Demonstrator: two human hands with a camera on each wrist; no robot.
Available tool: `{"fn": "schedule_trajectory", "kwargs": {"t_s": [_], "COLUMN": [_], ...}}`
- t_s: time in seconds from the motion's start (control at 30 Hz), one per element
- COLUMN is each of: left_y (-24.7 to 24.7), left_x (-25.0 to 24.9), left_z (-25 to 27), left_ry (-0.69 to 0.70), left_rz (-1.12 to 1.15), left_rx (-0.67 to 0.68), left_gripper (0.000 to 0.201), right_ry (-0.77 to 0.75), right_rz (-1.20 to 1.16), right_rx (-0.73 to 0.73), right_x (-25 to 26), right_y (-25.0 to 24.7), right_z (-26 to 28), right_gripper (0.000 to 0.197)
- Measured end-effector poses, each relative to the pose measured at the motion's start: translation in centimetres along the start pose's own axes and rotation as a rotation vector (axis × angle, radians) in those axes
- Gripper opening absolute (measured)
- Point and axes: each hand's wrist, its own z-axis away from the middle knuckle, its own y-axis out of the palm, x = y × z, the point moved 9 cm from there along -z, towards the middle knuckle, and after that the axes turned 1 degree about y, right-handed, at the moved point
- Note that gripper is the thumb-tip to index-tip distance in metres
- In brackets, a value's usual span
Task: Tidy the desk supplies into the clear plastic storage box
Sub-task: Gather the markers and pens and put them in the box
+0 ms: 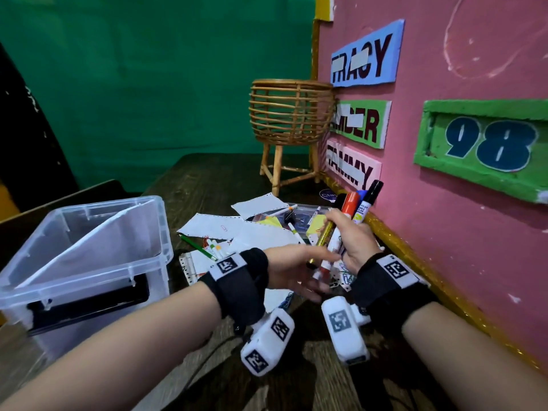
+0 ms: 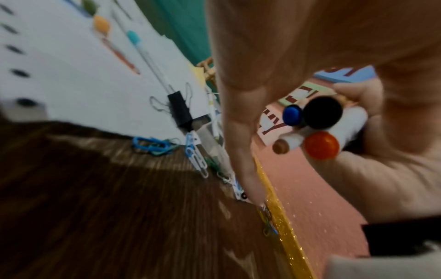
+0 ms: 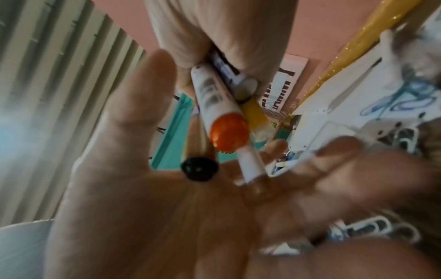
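Observation:
My right hand point(image 1: 351, 237) grips a bundle of markers point(image 1: 350, 207) upright near the pink board; their caps are orange, black and blue, and one barrel is gold. From the right wrist, the orange end point(image 3: 229, 132) points at the palm of my left hand point(image 3: 167, 207). That left hand point(image 1: 299, 269) is held flat and open just under the markers' lower ends, touching or almost touching them. The clear plastic storage box point(image 1: 89, 274) stands open at the left with a white sheet leaning inside it.
Loose papers point(image 1: 213, 225), thin pens point(image 1: 215, 247), a green pencil and a shallow clear tray point(image 1: 299, 216) clutter the dark wooden desk. Paper clips point(image 2: 152, 145) and a black binder clip point(image 2: 179, 111) lie near my hands. A wicker stand point(image 1: 290, 114) is at the back, the pink board point(image 1: 444, 203) on the right.

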Motion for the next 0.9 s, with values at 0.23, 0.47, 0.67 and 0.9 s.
{"fn": "schedule_trajectory", "kwargs": {"t_s": [0.23,0.47,0.67,0.9], "left_y": [0.7,-0.6,-1.5,-0.5], "left_x": [-1.1,-2.3,-3.9,-4.8], "left_z": [0.7,2.3,5.0,8.4], "left_ry": [0.064,0.175,0.241,0.317], "left_rz": [0.086,-0.146,-0.326,-0.316], "left_rx": [0.066,-0.211,-0.329,-0.278], "left_gripper": [0.025,0.025,0.013,0.017], "right_ry": [-0.053,0.126,0.038,-0.080], "right_rz": [0.081,0.058,0.039,0.043], "right_rx": [0.145,0.216,0.338,0.414], "right_x": [0.0,-1.7,-0.1,2.5], "right_y": [2.1,2.7,4.8,6.7], "right_z": [2.7,4.5,7.6,11.4], "right_gripper": [0.014,0.032,0.032,0.014]}}
